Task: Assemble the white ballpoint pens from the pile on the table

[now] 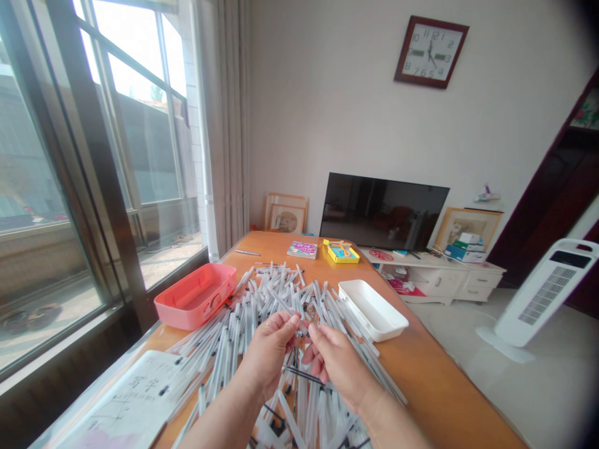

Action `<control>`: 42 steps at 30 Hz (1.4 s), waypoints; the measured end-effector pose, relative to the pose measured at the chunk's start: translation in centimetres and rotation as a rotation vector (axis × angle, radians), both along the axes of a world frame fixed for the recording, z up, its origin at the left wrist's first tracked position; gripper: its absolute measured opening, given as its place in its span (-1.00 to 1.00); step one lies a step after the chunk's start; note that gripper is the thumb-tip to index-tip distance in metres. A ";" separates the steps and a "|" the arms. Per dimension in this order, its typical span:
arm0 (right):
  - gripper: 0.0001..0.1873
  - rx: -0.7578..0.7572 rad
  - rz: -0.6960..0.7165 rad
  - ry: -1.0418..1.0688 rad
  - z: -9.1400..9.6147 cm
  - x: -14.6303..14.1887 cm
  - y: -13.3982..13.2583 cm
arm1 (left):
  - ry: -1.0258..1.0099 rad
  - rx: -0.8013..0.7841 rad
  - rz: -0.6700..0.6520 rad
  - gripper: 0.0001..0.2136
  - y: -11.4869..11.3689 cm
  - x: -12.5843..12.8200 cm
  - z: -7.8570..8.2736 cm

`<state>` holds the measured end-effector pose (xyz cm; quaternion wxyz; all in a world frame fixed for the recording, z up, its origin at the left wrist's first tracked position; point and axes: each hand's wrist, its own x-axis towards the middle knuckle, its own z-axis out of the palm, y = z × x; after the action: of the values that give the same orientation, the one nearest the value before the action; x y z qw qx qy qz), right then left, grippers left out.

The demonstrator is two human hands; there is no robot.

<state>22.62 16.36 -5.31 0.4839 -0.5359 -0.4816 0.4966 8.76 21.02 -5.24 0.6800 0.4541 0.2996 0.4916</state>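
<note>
**Pinching a translucent tube point(281, 304) above the loose pile point(250, 315)**

Head view: your left hand point(274, 349) is closed, thumb against forefinger, seemingly on that tube, which sticks out up and to the left. Your right hand point(339, 355) is part-curled just beside it, thumb in toward the forefinger, lower fingers loose; can't tell what, if anything, it has hold of, too small to make out.

Tube sits in front of you, over the middle of the pile on the counter point(435, 390). Dark rods point(304, 374) lie under your hands. Red tray point(191, 317) left of the pile, white tray point(390, 332) right, handwritten sheet point(135, 399) near left.

Step in hand, my read: fine two-handed fingertip work on one piece. Next move calls for a steady left pinch, right fingertips lined up with the tube's near end, and wrists kept off the pile so nothing rolls.
</note>
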 end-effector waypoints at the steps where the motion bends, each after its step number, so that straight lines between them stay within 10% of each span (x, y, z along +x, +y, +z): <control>1: -0.52 -0.009 0.014 -0.014 0.0 0.0 0.0 | 0.006 -0.001 0.001 -0.75 0.0 0.0 0.0; 20: -0.95 0.084 0.029 -0.396 -0.4 2.4 0.3 | 0.078 0.008 0.142 -0.72 1.0 -0.4 -0.6; 26: -0.78 0.164 0.058 -0.371 -0.7 2.3 0.7 | 0.077 0.002 0.103 -0.72 0.7 -0.4 -0.2; 35: -0.91 0.065 0.103 -0.807 -0.7 6.7 0.5 | 0.207 0.143 0.454 -0.64 2.5 -2.8 1.0; 42: -0.82 0.000 -0.117 -0.915 -0.7 9.8 1.1 | 0.438 0.192 0.323 -0.72 2.6 -2.7 -0.6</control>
<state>32.39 17.46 -5.98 0.2487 -0.7264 -0.6148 0.1805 6.04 23.64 -5.88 0.4658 0.5583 0.4597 0.5099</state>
